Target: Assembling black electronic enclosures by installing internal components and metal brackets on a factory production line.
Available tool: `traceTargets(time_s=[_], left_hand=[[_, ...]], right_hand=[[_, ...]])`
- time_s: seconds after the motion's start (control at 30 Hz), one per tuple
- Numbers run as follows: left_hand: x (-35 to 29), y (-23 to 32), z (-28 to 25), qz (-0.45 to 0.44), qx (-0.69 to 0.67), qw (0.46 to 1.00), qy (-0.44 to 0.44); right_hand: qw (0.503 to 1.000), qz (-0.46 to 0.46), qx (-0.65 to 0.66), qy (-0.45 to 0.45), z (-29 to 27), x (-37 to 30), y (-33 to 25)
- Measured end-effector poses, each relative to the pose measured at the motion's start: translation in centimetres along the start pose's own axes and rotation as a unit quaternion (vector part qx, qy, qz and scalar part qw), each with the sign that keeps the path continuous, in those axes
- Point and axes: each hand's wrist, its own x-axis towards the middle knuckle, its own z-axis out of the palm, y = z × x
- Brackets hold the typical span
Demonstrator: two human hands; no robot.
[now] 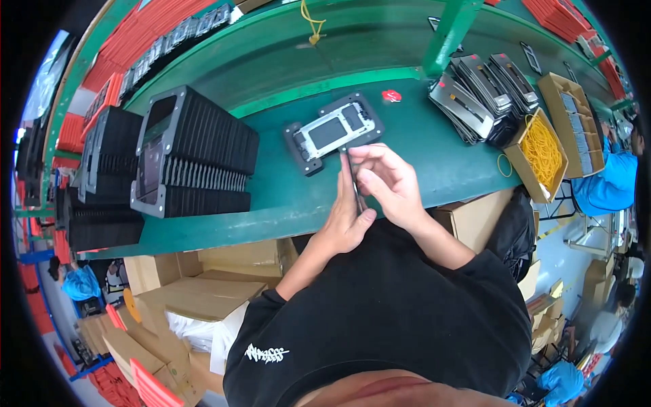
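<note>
Head view: the left hand (344, 220) holds a thin dark flat piece (353, 182) on edge, fingers straight along its left side, thumb bent across its near end. The right hand (397, 186) is half curled, fingertips at the far end; whether they pinch it cannot be told. Just beyond, on the green table (410, 125), a silver rectangular frame (327, 133) already sits in a black corner-blocked tray (370, 110). The flat piece remains in hand, not laid down. Tall stacked black trays (220, 139) stand left; how many are finished is unclear.

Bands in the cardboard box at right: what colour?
The bands are yellow; the head view shows them best.
</note>
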Motion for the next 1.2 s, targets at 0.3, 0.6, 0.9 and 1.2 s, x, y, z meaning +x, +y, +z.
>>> traceTargets(time_s=[0.3, 0.6, 0.9, 1.2], left_hand=[[0.5, 0.7, -3.5, -0.082, 0.072, 0.993, -0.041], [1.9, 3.7, -3.6, -0.119, -0.323, 0.935, 0.087], [2.2, 3.0, -5.8, -0.107, -0.412, 0.905, 0.010], [3.7, 3.6, -7.8, -0.067, -0.105, 0.986, 0.108]], right_hand=[[0.984, 0.092, 0.049, -0.145, -4.9, 3.4, -0.3], [0.758, -0.106, -0.643, 0.021, -12.7, 13.2, 7.0], [0.922, 0.229, -0.011, -0.314, -2.9, 8.1, -1.0], [0.957, 0.160, -0.153, -0.190, -10.9, 14.3, 1.5]])
